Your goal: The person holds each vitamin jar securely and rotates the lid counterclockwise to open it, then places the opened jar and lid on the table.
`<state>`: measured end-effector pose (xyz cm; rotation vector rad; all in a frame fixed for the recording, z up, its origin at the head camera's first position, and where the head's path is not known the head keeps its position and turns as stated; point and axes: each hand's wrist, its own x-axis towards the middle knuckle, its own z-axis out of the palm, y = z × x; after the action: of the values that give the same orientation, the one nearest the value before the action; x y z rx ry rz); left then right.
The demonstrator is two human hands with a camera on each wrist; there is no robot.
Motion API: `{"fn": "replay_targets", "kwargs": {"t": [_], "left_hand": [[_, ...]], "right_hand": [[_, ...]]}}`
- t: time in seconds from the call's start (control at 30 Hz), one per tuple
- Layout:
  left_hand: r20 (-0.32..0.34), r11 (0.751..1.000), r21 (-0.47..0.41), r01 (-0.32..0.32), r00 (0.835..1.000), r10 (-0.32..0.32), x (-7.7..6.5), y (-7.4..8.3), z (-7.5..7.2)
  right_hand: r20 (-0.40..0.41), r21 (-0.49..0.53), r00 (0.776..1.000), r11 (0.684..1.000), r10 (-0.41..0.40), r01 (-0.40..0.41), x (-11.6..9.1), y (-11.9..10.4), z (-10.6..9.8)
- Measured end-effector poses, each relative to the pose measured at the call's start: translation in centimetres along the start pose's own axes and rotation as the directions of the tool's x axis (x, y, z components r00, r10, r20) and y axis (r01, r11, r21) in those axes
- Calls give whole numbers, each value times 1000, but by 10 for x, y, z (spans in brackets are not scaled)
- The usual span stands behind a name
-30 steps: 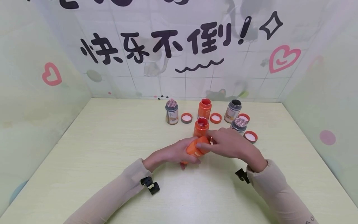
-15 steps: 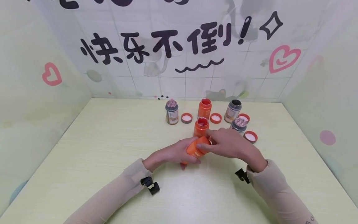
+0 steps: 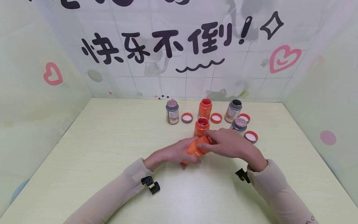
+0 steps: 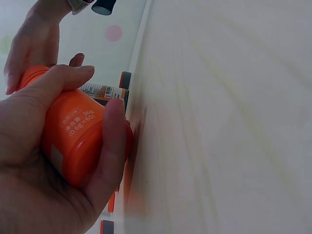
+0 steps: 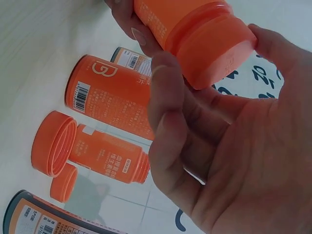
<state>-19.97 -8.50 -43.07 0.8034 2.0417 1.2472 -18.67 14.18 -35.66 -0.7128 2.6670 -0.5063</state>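
My left hand [image 3: 179, 151] grips an orange bottle [image 3: 195, 149], holding it tilted just in front of the other bottles. White printing shows on the bottle's side in the left wrist view, with the left thumb and fingers wrapped round its body. The right hand [image 3: 230, 143] reaches over from the right and pinches the orange cap [image 5: 217, 53] between thumb and fingers. In the right wrist view this cap sits on the bottle's neck. Right behind the held bottle stands an uncapped orange bottle [image 3: 200, 129], partly hidden by the hands.
Further back are another uncapped orange bottle [image 3: 205, 109], an uncapped grey bottle [image 3: 232, 112], and two grey bottles with patterned seals, one left [image 3: 172, 115], one right [image 3: 239, 126]. Loose caps, among them a grey-rimmed one [image 3: 186, 117], lie beside them. A printed wall [image 3: 151, 84] closes the table's back.
The right fingers have shifted very slightly at the cap. Otherwise both hands, the held bottle and the standing bottles keep their places.
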Motion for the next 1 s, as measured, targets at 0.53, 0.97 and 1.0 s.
{"fn": "replay_targets", "kwargs": {"t": [0.53,0.97,1.0], "left_hand": [[-7,1000,0,11,1000,-11,-1,2,0],[-4,1000,-6,13,1000,-13,-1,3,1],[-4,1000,-5,12,1000,-12,-1,2,1]], "right_hand": [[-20,-36,1000,999,13,-13,0,-4,2],[-31,-28,1000,1000,5,-5,0,-4,3],[-30,-28,1000,1000,0,-1,0,-4,4]]}}
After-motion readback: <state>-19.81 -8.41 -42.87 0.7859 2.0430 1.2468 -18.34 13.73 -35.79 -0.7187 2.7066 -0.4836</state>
